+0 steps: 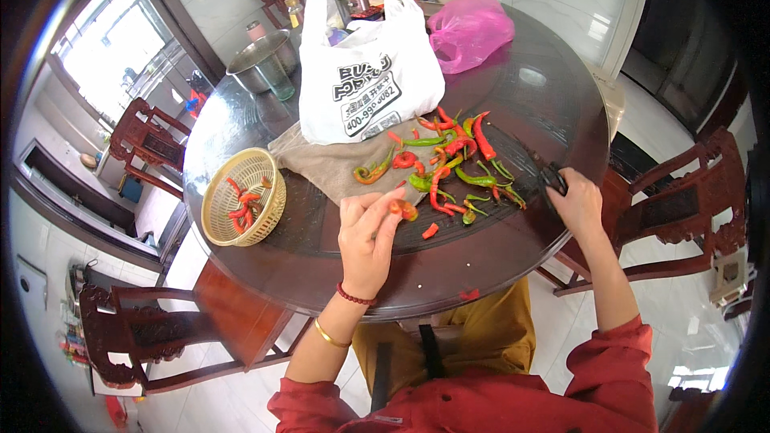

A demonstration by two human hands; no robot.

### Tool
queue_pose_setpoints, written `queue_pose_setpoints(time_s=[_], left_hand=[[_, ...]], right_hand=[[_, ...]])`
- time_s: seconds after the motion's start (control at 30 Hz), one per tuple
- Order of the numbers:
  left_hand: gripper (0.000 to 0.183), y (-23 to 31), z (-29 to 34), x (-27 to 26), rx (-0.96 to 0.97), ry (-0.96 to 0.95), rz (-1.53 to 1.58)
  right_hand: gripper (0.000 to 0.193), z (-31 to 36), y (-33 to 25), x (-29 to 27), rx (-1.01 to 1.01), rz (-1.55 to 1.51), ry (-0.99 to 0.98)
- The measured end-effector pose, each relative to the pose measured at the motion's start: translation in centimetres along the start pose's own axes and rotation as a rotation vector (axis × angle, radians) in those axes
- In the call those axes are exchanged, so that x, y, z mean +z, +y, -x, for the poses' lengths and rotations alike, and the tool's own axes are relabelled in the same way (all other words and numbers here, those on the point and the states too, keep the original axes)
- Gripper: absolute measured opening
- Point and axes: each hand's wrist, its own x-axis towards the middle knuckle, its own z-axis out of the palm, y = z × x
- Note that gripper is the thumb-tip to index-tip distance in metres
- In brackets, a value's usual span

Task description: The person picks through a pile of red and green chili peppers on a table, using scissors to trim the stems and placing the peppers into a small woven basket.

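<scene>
My left hand (366, 234) pinches a short orange-red chili pepper (403, 209) between thumb and fingers, over the near part of the dark round table. In my right hand (579, 200) are black-handled scissors (552, 180), held at the right of the pile; their blades are hard to make out against the dark tabletop. Between the hands lies a loose heap of red and green chili peppers (459, 144), partly on a brown cloth (325, 163). One small red chili piece (431, 231) rests on the table near my left hand. Left of it, a cream woven basket (277, 207) holds several red chili pieces (243, 207).
A white plastic bag (369, 72) stands on the cloth behind the peppers, with a pink bag (472, 32) beyond it. A metal pot (255, 64) and a glass (277, 82) are at the far left. Carved wooden chairs (152, 329) surround the table (377, 277).
</scene>
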Motion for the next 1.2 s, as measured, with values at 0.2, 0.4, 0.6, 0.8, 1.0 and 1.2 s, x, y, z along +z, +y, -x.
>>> queue_pose_setpoints(time_s=[0.2,0.4,0.6,0.8,1.0,1.2], left_hand=[[0.016,-1.2,0.9,0.7,-0.546,-0.036,0.771],[0.016,-2.0,0.6,1.7,-0.6,-0.009,0.803],[0.019,-4.8,1.5,2.2,-0.682,0.018,0.73],[0.02,-5.0,1.3,2.1,-0.715,0.093,0.907],[0.02,-5.7,1.8,2.1,-0.718,0.112,0.961],[0.02,-5.3,1.6,2.1,-0.717,0.006,0.967]], right_hand=[[0.033,-3.2,1.5,2.6,-0.04,0.207,-0.017],[0.031,-3.2,1.7,2.3,-0.251,0.284,0.184],[0.021,1.7,-4.2,0.6,-0.474,-0.229,0.126],[0.014,10.2,-8.2,1.2,-1.134,-0.652,-0.298],[0.016,18.6,-6.9,7.0,-0.936,-0.476,-0.815],[0.026,25.0,-7.9,20.7,-0.689,0.032,-1.136]])
